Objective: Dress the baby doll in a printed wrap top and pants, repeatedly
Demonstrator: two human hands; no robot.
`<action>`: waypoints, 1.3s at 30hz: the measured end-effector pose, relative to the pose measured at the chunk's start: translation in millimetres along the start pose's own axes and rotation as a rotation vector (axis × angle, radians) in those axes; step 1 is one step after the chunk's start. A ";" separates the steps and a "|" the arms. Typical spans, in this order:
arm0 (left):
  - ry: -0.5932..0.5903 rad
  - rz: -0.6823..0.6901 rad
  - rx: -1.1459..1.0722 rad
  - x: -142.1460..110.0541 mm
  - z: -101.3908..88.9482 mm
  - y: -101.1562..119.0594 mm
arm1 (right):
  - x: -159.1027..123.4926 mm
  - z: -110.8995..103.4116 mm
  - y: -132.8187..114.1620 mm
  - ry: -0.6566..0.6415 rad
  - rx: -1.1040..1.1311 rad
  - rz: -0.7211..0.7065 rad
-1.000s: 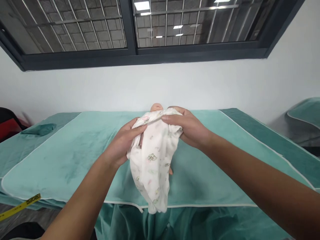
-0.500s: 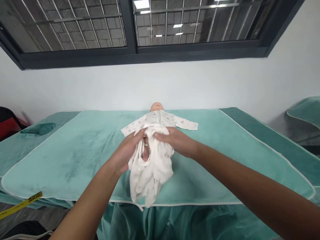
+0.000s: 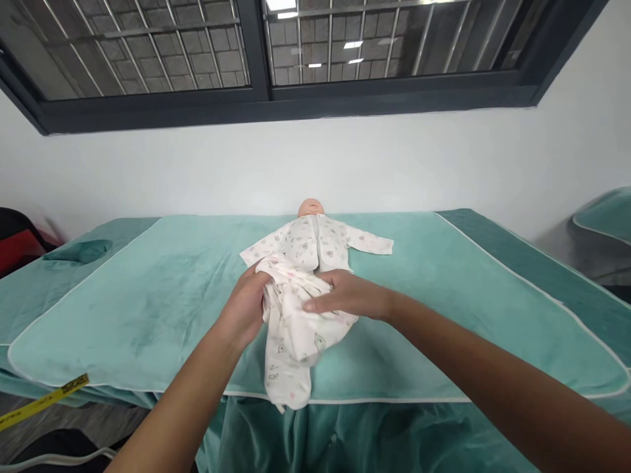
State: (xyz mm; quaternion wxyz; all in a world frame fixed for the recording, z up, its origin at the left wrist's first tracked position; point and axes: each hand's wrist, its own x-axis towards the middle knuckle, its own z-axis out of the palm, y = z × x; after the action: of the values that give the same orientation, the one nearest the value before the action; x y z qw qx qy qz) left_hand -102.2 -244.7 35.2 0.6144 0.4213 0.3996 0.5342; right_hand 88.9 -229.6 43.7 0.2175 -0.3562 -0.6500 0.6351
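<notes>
Left hand (image 3: 250,301): pinching printed garment (image 3: 296,328) at edge.
Right hand (image 3: 348,295): loosely gripping folds.
Garment: between hands, hanging below.

one doll (image 3: 311,207), two garments (image 3: 296,335)

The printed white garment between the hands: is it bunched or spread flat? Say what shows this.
Bunched: the garment gathers in overlapping folds between the left hand and the right hand.

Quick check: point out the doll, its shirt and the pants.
Doll (image 3: 310,207): head view, on its bare head.
Shirt (image 3: 329,243): head view, on its front panel.
Pants (image 3: 296,328): head view, on the bunched fabric.
</notes>
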 end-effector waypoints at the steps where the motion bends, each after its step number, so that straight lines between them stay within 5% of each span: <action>1: -0.009 -0.021 -0.006 0.3 -0.5 0.4 | -1.4 -1.4 -0.3 -0.041 0.000 0.018; 8: -0.285 -0.303 0.038 -12.0 -0.5 -4.3 | 4.2 8.0 4.2 0.247 0.509 -0.177; 12: -0.457 -0.339 0.128 -20.7 -7.9 -19.1 | 3.8 15.6 24.3 0.394 0.426 -0.091; 17: -0.344 -0.393 0.204 -35.0 -2.4 -39.4 | -8.1 35.7 52.8 0.395 0.451 -0.036; 25: -0.299 -0.545 -0.097 -65.9 -11.4 -55.8 | -51.4 59.5 110.3 0.319 0.420 0.001; 29: -0.236 -0.553 -0.133 -68.6 -16.5 -62.9 | -65.0 62.8 135.0 0.483 0.100 0.040; 34: -0.288 -0.413 0.160 -44.0 -0.7 -51.8 | -50.2 50.1 135.7 0.844 -0.167 0.094; 39: -0.203 -0.244 0.563 -13.3 17.8 -51.7 | -29.3 34.5 136.9 0.900 -0.128 0.176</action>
State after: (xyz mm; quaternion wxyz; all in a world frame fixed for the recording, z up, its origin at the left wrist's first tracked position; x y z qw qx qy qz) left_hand -70.4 -263.4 -7.3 0.5701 0.5749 0.5157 0.2802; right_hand 108.1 -282.7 -88.9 0.4009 -0.6629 -0.4961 0.3921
